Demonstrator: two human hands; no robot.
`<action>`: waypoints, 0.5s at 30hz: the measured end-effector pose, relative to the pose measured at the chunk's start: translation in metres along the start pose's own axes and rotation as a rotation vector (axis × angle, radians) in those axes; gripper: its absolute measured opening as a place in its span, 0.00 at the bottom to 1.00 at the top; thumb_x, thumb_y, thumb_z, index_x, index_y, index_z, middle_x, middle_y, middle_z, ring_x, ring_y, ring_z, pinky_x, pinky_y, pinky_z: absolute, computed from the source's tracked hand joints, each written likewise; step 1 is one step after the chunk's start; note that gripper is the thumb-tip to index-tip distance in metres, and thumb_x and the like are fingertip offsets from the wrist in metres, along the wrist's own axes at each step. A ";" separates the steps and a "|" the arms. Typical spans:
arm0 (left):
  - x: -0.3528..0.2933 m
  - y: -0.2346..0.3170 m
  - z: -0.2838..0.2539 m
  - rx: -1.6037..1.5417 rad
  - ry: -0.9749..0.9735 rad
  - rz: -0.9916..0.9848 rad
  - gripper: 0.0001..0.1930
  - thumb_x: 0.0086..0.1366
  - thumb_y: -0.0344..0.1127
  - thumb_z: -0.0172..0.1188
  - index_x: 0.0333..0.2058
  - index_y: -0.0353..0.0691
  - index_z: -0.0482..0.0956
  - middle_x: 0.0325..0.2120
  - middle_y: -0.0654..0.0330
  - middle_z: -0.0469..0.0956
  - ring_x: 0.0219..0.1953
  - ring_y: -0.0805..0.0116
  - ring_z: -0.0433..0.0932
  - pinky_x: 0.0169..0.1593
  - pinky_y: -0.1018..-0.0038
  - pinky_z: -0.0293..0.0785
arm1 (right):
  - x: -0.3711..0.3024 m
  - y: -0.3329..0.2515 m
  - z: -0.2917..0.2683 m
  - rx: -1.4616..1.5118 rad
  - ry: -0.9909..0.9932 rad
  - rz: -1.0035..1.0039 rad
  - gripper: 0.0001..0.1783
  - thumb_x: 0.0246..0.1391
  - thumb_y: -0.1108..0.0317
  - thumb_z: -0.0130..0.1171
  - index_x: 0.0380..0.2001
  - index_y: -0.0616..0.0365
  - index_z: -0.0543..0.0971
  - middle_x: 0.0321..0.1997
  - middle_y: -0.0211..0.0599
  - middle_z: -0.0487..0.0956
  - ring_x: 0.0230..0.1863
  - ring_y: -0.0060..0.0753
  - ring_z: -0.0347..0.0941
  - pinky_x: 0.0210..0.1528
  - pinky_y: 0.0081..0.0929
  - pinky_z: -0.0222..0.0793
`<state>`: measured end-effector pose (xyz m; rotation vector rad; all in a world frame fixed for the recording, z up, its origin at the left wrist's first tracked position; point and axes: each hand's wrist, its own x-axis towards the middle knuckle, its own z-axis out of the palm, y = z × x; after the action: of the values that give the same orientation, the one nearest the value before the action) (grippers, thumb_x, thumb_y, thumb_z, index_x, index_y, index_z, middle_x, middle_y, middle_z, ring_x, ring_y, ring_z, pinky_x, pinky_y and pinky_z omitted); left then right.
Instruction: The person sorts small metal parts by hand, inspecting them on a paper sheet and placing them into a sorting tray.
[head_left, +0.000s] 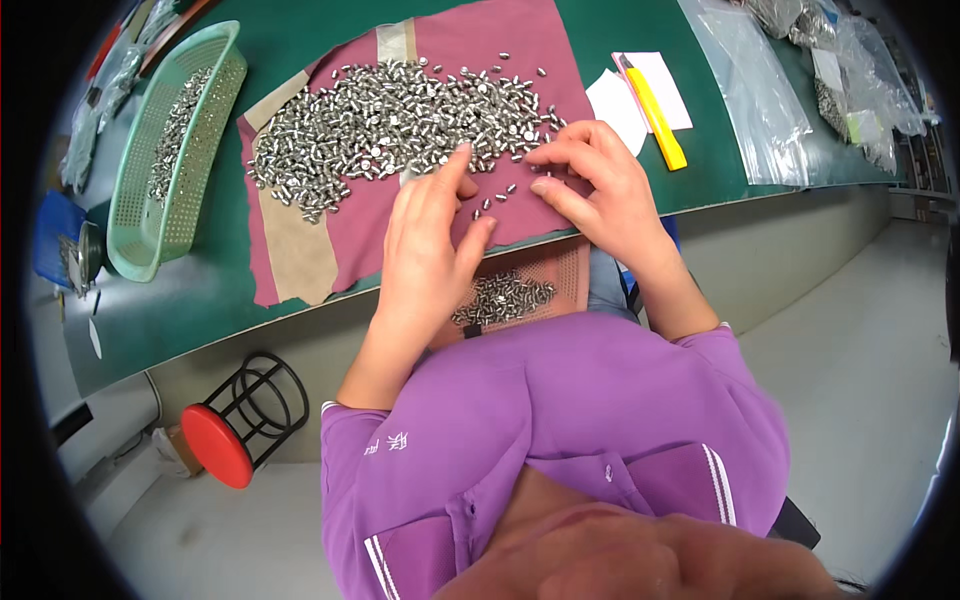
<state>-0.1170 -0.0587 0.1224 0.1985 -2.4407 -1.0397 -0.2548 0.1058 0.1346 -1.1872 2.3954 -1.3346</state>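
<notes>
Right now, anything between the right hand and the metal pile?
Nothing visible. The right hand is at the lower-right edge of the metal pile; the yellow cutter lies to the hand's upper right, out of the way.

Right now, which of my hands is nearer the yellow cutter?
Right. Your right hand is just left of the yellow cutter, not touching it; your left hand is farther left, by the metal pieces.
</notes>
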 end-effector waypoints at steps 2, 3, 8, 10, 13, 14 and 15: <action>-0.002 0.003 0.000 -0.008 -0.014 -0.027 0.37 0.52 0.22 0.69 0.62 0.39 0.69 0.37 0.58 0.78 0.38 0.62 0.75 0.44 0.67 0.74 | -0.002 0.004 0.001 -0.075 0.019 -0.181 0.13 0.47 0.66 0.70 0.37 0.53 0.83 0.39 0.34 0.73 0.42 0.40 0.72 0.46 0.36 0.71; -0.003 0.004 0.001 -0.021 -0.009 -0.054 0.36 0.52 0.22 0.69 0.62 0.38 0.69 0.36 0.58 0.78 0.38 0.61 0.74 0.44 0.64 0.74 | -0.002 0.004 0.003 -0.067 0.020 -0.175 0.13 0.47 0.66 0.70 0.37 0.53 0.83 0.39 0.34 0.73 0.42 0.40 0.72 0.46 0.36 0.71; 0.003 0.009 0.009 -0.003 -0.009 -0.067 0.34 0.53 0.22 0.67 0.61 0.39 0.71 0.34 0.60 0.78 0.38 0.62 0.75 0.44 0.65 0.74 | 0.001 0.000 0.010 -0.139 -0.008 -0.287 0.12 0.44 0.66 0.70 0.34 0.53 0.83 0.41 0.34 0.73 0.43 0.42 0.70 0.47 0.38 0.68; 0.004 0.008 0.010 0.017 0.002 -0.018 0.33 0.53 0.22 0.66 0.60 0.39 0.71 0.34 0.61 0.79 0.38 0.62 0.75 0.44 0.66 0.74 | 0.001 0.001 0.011 -0.144 -0.029 -0.298 0.11 0.43 0.66 0.70 0.34 0.53 0.82 0.41 0.34 0.73 0.44 0.42 0.70 0.47 0.38 0.68; 0.004 0.008 0.008 0.030 -0.025 -0.021 0.34 0.53 0.20 0.66 0.60 0.39 0.71 0.34 0.61 0.79 0.38 0.62 0.75 0.44 0.66 0.73 | -0.001 0.003 0.013 -0.127 -0.005 -0.333 0.10 0.44 0.68 0.68 0.33 0.53 0.82 0.42 0.35 0.73 0.45 0.42 0.69 0.48 0.38 0.67; 0.003 0.008 0.008 0.033 -0.025 -0.023 0.34 0.53 0.20 0.66 0.60 0.39 0.71 0.34 0.61 0.79 0.38 0.62 0.75 0.44 0.66 0.73 | -0.002 0.002 0.013 -0.112 -0.015 -0.328 0.10 0.44 0.69 0.68 0.33 0.52 0.82 0.42 0.35 0.73 0.45 0.42 0.69 0.49 0.39 0.67; 0.003 0.009 0.008 -0.006 -0.011 -0.051 0.34 0.52 0.20 0.65 0.61 0.39 0.71 0.34 0.61 0.78 0.38 0.62 0.75 0.44 0.66 0.73 | -0.002 0.001 0.012 -0.099 -0.024 -0.320 0.09 0.44 0.69 0.67 0.33 0.52 0.82 0.42 0.35 0.73 0.46 0.43 0.69 0.49 0.40 0.67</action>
<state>-0.1223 -0.0481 0.1254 0.2550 -2.4538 -1.0730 -0.2484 0.1001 0.1261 -1.6614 2.3517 -1.2829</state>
